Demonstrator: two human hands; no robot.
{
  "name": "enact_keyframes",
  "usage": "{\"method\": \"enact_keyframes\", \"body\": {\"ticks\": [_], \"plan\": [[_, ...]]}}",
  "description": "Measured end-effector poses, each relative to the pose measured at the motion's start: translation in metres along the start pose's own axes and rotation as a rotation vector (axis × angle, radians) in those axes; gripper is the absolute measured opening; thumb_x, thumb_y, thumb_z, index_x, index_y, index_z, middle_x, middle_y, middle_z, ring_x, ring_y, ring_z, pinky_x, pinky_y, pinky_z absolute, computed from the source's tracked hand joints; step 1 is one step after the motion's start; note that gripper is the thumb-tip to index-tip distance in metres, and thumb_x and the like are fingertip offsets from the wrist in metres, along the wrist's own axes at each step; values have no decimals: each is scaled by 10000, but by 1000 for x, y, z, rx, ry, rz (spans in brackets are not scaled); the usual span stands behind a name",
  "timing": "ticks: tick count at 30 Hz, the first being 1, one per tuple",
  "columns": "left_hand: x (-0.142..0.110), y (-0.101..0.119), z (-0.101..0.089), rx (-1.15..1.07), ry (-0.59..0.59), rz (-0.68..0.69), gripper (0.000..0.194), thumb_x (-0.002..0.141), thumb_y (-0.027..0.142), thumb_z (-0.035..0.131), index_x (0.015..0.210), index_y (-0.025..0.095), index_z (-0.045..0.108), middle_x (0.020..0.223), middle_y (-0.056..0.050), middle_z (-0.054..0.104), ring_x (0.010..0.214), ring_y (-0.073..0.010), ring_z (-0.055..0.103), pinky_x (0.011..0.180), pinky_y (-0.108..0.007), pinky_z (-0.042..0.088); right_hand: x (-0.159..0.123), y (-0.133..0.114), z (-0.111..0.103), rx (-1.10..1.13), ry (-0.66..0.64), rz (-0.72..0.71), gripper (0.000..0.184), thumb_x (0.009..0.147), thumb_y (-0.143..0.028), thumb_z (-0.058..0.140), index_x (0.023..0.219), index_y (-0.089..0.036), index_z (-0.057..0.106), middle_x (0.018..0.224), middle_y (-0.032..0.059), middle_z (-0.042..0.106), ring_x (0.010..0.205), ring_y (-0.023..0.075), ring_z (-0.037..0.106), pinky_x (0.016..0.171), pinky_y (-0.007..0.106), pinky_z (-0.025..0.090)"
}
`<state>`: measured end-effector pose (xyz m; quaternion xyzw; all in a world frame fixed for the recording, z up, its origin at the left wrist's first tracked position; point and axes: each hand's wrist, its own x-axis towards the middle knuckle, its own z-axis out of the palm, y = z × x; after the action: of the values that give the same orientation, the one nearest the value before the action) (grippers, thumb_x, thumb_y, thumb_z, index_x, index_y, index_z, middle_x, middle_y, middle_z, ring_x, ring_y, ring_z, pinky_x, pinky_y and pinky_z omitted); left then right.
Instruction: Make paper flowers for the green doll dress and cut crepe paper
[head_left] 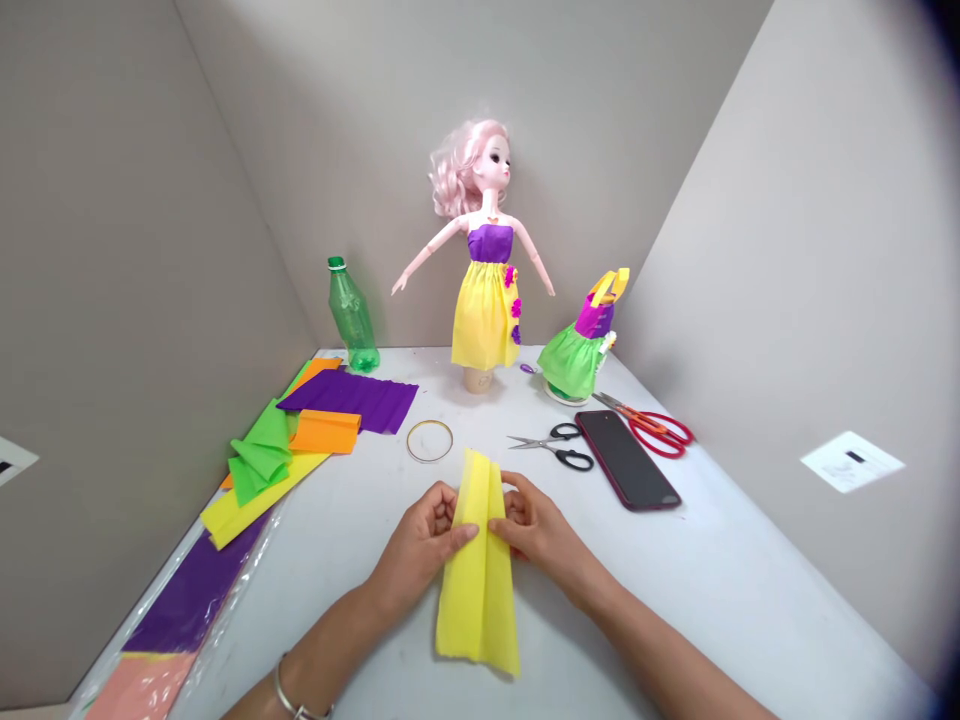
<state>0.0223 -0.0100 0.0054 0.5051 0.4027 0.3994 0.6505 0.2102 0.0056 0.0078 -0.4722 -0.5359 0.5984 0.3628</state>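
Observation:
A folded strip of yellow crepe paper (478, 600) is held up over the near middle of the table, its long side running away from me. My left hand (426, 535) pinches its left edge, thumb on top and fingers curled behind. On the right edge, my right hand (536, 525) grips it the same way, the thumb near a lengthwise crease. Beyond the paper lie a thin gold bangle (430, 441) and small black-handled scissors (559, 446) with parted blades. At the back stands a pink-haired doll (486, 300) in a purple top and yellow paper skirt.
Purple crepe paper (375, 400), orange, green and yellow pieces lie at the left, above a plastic packet (187, 590). A green bottle (351, 315) leans behind them. At right are a phone (628, 460), red-handled scissors (660, 432) and a small green dress (574, 360). Grey walls enclose the table.

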Motion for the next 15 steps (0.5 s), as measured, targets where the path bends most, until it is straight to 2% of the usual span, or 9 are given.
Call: {"method": "enact_keyframes", "body": {"ticks": [3,5,7,11,15], "plan": [[0,5,-5,38,41,-5,282,834,423,664,841,189,507,790,20,542,714,-125,509,654,-223,409,0,-8,-6,82,-54,54,342,730,-239,664,1063,-184,611,674,-47,546,538,87,423,488,211,279],[1,7,-9,56,80,-3,272,848,428,645,824,189,517,764,30,513,694,-115,479,646,-213,397,-2,-13,-10,161,-63,72,204,727,-248,685,907,-159,650,712,-15,600,577,90,461,525,213,308],[3,7,-11,54,108,-4,272,851,433,638,811,192,519,747,37,486,684,-110,456,648,-209,395,-5,-17,-13,269,-80,73,152,738,-261,705,833,-153,656,762,13,650,645,113,533,601,226,378],[4,5,-8,1,79,-36,293,838,445,649,804,197,497,749,41,464,681,-111,454,649,-215,403,-9,-20,-11,452,-162,44,227,778,-274,720,980,-179,676,939,57,716,852,201,651,818,322,468],[2,4,-5,6,7,-47,285,856,437,627,807,193,489,767,32,485,695,-117,467,655,-220,395,-10,-18,-6,555,-249,96,372,802,-289,720,1144,-159,654,1042,121,728,900,258,692,864,395,496]]}}
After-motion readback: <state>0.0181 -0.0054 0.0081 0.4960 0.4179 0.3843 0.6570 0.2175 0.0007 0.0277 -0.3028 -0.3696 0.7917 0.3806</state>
